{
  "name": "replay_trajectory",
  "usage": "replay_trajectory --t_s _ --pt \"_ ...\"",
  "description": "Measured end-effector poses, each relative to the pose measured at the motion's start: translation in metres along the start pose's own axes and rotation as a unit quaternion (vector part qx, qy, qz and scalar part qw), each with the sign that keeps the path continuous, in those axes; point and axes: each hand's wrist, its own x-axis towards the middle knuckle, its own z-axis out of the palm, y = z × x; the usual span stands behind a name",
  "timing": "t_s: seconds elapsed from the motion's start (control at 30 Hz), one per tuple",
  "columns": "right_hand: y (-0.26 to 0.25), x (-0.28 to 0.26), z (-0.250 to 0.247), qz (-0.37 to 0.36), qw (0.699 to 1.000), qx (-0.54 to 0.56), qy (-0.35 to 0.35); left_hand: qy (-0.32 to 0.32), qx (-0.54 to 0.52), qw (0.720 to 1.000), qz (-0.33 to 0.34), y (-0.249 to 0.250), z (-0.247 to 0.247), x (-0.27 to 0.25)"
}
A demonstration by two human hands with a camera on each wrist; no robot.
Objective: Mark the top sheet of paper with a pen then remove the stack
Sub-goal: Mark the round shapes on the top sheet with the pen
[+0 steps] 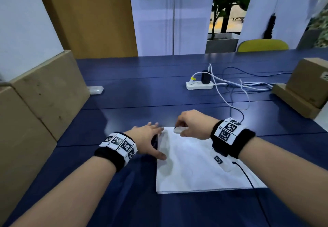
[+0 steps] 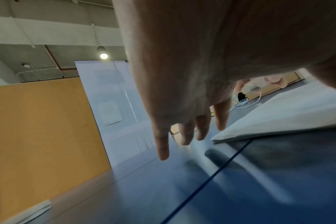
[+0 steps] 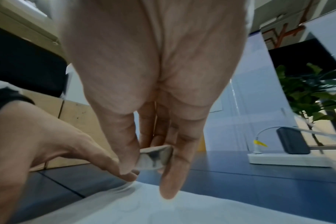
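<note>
A stack of white paper (image 1: 195,170) lies on the dark blue table (image 1: 142,102) in front of me. My right hand (image 1: 193,124) is over the stack's far left corner and pinches a small round shiny disc (image 1: 178,130) between thumb and fingers, seen close in the right wrist view as the disc (image 3: 155,157). My left hand (image 1: 149,138) lies flat with straight, spread fingers beside the stack's left edge, its thumb touching the paper. A dark narrow shape (image 1: 154,142) sits under that palm; I cannot tell what it is. No pen shows plainly.
Cardboard boxes (image 1: 44,93) line the left side and more boxes (image 1: 308,86) stand at the right. A white power strip (image 1: 199,85) with a black charger and loose white cables lies beyond the paper. A black wrist cable (image 1: 248,179) crosses the stack's right part.
</note>
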Motion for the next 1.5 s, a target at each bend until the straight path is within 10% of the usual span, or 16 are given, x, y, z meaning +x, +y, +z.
replay_trajectory --t_s 0.83,1.03,1.27,1.5 --pt "-0.029 0.030 0.020 -0.065 0.992 -0.010 -0.107 -0.043 -0.047 0.997 -0.036 -0.026 0.012 0.009" --pt "-0.014 0.059 0.011 -0.012 1.000 -0.003 -0.002 -0.042 -0.053 0.997 -0.037 -0.024 0.010 0.007" --pt "-0.020 0.030 0.022 -0.079 0.992 0.025 -0.099 -0.047 -0.053 0.997 -0.038 -0.024 0.011 0.009" --pt "-0.012 0.057 0.010 -0.047 0.998 0.039 -0.019 -0.051 -0.050 0.997 -0.041 -0.022 0.008 0.008"
